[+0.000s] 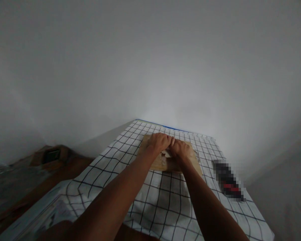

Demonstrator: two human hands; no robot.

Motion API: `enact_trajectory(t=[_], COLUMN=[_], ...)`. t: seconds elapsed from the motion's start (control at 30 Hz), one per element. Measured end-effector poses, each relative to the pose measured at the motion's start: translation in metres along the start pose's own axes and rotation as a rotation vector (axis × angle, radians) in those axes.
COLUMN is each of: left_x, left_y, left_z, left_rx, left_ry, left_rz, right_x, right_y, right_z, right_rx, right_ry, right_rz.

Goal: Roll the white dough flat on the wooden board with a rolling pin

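My left hand (160,142) and my right hand (181,149) are side by side over a wooden board (161,164) on a table. Both have fingers curled down and pressed together. A small pale lump (166,154) shows between the heels of the hands, resting on the board; I cannot make out what it is. Both forearms reach in from the bottom of the view.
The board lies on a white cloth with a black grid (165,194) that covers the table. A dark blurred object (229,182) lies on the cloth to the right. A plain white wall rises behind the table. Brown wooden furniture (50,157) stands at the left.
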State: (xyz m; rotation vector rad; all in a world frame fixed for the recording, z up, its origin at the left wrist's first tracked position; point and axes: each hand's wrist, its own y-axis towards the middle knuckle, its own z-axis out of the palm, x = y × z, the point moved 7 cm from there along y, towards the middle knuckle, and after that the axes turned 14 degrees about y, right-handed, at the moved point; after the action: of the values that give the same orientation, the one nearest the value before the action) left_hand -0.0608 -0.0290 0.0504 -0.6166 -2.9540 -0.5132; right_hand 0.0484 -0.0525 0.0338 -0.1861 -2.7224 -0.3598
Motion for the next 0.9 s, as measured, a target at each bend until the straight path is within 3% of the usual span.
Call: enact_trajectory(t=[0.33, 0.9], left_x=[0.002, 0.017], left_y=[0.024, 0.082], left_z=[0.016, 0.035], left_rx=[-0.145, 0.036], left_ry=[0.045, -0.013], left_rz=[0.006, -0.062], right_x=[-0.001, -0.012], right_y=[0.023, 0.085], right_z=[0.001, 0.010], right_rx=[-0.033, -0.055], right_ry=[0.032, 0.041], right_rz=[0.032, 0.102])
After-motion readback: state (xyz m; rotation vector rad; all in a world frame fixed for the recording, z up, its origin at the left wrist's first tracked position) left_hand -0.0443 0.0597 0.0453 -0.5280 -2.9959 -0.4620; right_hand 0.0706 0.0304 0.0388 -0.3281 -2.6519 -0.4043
